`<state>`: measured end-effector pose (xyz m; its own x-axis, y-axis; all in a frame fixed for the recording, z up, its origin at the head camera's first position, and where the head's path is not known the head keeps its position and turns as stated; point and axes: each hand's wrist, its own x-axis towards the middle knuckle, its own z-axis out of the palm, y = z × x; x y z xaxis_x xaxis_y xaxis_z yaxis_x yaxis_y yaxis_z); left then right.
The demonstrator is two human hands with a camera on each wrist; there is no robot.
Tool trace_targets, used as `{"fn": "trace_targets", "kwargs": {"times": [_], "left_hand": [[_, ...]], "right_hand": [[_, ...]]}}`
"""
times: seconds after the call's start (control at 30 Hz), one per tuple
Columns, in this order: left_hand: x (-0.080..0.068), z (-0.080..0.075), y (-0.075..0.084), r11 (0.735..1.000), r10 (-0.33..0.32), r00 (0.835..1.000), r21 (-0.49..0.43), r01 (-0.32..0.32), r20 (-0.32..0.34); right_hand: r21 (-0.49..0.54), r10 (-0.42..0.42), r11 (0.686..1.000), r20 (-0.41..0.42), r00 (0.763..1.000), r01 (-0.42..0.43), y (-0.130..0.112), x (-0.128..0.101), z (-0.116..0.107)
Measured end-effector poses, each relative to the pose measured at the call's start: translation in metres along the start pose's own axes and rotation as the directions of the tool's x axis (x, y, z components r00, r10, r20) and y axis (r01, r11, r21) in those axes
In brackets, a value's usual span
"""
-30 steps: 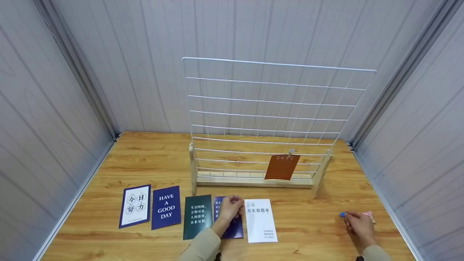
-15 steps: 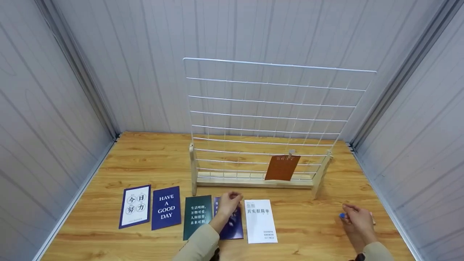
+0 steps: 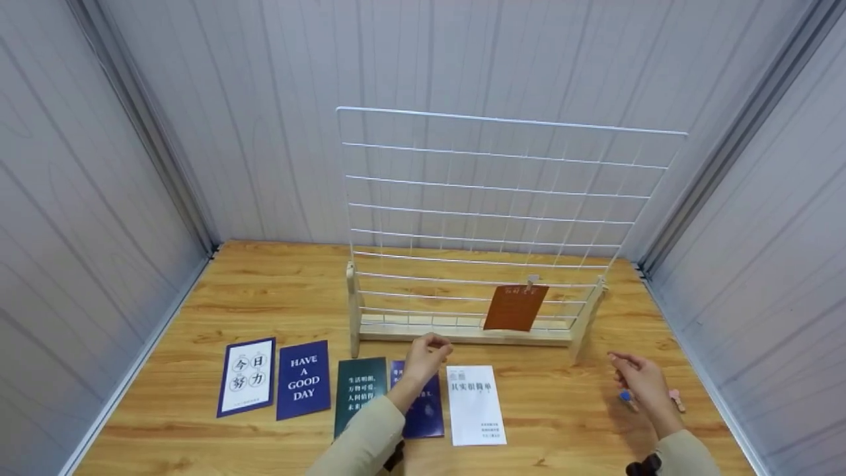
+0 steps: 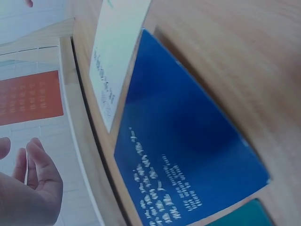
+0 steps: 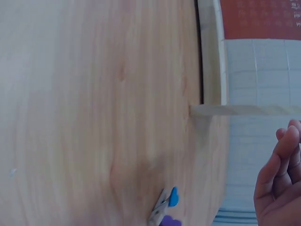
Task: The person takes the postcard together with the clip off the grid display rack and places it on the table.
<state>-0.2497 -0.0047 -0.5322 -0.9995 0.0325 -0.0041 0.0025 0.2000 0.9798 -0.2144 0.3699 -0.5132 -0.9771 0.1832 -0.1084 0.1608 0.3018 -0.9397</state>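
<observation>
My left hand hovers over the top of a dark blue card, in front of the rack. In the left wrist view its fingers are loosely bent, the thumb apart, with nothing between them. My right hand is raised at the right, above a clothespin with a blue heart lying on the table. Its fingertips are drawn together near the right border of the right wrist view; I cannot tell whether they pinch something small. A white card and a green card flank the dark blue one.
A white wire grid rack on a wooden base stands behind the cards, an orange-brown card clipped low on it. Two more cards, a HAVE A GOOD DAY card and a blue-bordered card, lie left. A pink clothespin lies right.
My right hand has risen from the clothespins and moved forward and slightly left, leaving the blue and pink ones on the table. My left hand has shifted forward toward the rack's base.
</observation>
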Motion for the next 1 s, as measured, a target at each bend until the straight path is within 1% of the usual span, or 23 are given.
{"fn": "trace_targets", "kwargs": {"times": [0.1, 0.13, 0.2, 0.23, 0.3, 0.33, 0.37, 0.43, 0.47, 0.53, 0.57, 0.63, 0.67, 0.7, 0.73, 0.77, 0.83, 0.9, 0.93, 0.97, 1.0], "left_hand": [[0.002, 0.001, 0.005, 1.000, -0.001, 1.000, -0.006, 0.001, 0.007], [0.002, 0.002, 0.006, 1.000, -0.003, 1.000, -0.008, 0.003, 0.010], [0.003, 0.003, 0.009, 1.000, 0.006, 1.000, -0.008, -0.006, 0.015], [0.003, 0.003, 0.010, 1.000, 0.007, 1.000, -0.008, -0.007, 0.020], [0.004, 0.004, 0.011, 1.000, 0.012, 0.999, -0.003, -0.012, 0.030], [0.005, 0.004, 0.012, 1.000, 0.023, 0.999, 0.001, -0.023, 0.034], [0.006, 0.004, 0.013, 0.999, 0.031, 0.999, 0.006, -0.032, 0.038], [0.008, 0.005, 0.014, 0.999, 0.043, 0.998, 0.011, -0.044, 0.044], [0.009, 0.005, 0.015, 0.998, 0.055, 0.997, 0.016, -0.055, 0.045], [0.011, 0.006, 0.016, 0.997, 0.076, 0.996, 0.018, -0.077, 0.048], [0.012, 0.007, 0.016, 0.997, 0.077, 0.996, 0.016, -0.078, 0.052], [0.014, 0.007, 0.018, 0.997, 0.075, 0.995, 0.010, -0.076, 0.059], [0.014, 0.008, 0.018, 0.997, 0.074, 0.995, 0.003, -0.074, 0.064], [0.015, 0.008, 0.018, 0.998, 0.067, 0.996, -0.004, -0.066, 0.067], [0.015, 0.008, 0.019, 0.998, 0.061, 0.996, -0.007, -0.060, 0.070], [0.016, 0.009, 0.019, 0.999, 0.053, 0.996, -0.009, -0.053, 0.074], [0.017, 0.010, 0.020, 0.998, 0.055, 0.996, -0.012, -0.054, 0.074], [0.018, 0.011, 0.020, 0.998, 0.064, 0.995, -0.015, -0.063, 0.073], [0.019, 0.012, 0.020, 0.997, 0.075, 0.995, -0.018, -0.074, 0.071], [0.020, 0.013, 0.020, 0.996, 0.086, 0.994, -0.023, -0.085, 0.069], [0.020, 0.013, 0.019, 0.995, 0.100, 0.993, -0.030, -0.098, 0.066]], "right_hand": [[0.041, -0.043, 0.998, 0.001, 0.999, 0.043, -0.005, 0.002, 0.005], [0.087, -0.091, 0.992, 0.025, 0.996, 0.088, 0.000, 0.006, 0.005], [0.090, -0.117, 0.990, 0.043, 0.992, 0.113, 0.000, 0.010, 0.007], [0.125, -0.159, 0.981, 0.074, 0.985, 0.149, 0.008, 0.017, 0.005], [0.123, -0.171, 0.980, 0.096, 0.981, 0.159, 0.016, 0.028, 0.005], [0.139, -0.180, 0.976, 0.104, 0.978, 0.165, 0.024, 0.038, 0.004], [0.099, -0.153, 0.985, 0.093, 0.984, 0.143, 0.027, 0.044, 0.005], [0.117, -0.164, 0.981, 0.080, 0.983, 0.154, 0.053, 0.068, 0.004], [0.083, -0.138, 0.987, 0.044, 0.989, 0.135, 0.061, 0.078, 0.006], [0.097, -0.161, 0.982, 0.013, 0.987, 0.159, 0.089, 0.102, 0.008], [0.080, -0.161, 0.984, -0.003, 0.987, 0.161, 0.097, 0.111, 0.010], [0.072, -0.171, 0.982, -0.035, 0.985, 0.173, 0.108, 0.123, 0.015], [0.083, -0.171, 0.981, -0.040, 0.984, 0.174, 0.108, 0.125, 0.017], [0.117, -0.190, 0.975, -0.014, 0.982, 0.191, 0.106, 0.126, 0.019], [0.164, -0.207, 0.966, 0.018, 0.978, 0.201, 0.087, 0.112, 0.023], [0.185, -0.196, 0.965, 0.035, 0.980, 0.186, 0.074, 0.105, 0.026], [0.278, -0.234, 0.940, 0.096, 0.968, 0.199, 0.051, 0.089, 0.029], [0.293, -0.238, 0.937, 0.135, 0.962, 0.190, 0.014, 0.063, 0.036], [0.273, -0.223, 0.945, 0.135, 0.965, 0.180, -0.005, 0.049, 0.040], [0.236, -0.197, 0.958, 0.118, 0.973, 0.165, -0.011, 0.047, 0.041], [0.230, -0.194, 0.959, 0.114, 0.974, 0.165, -0.022, 0.038, 0.045]]}}
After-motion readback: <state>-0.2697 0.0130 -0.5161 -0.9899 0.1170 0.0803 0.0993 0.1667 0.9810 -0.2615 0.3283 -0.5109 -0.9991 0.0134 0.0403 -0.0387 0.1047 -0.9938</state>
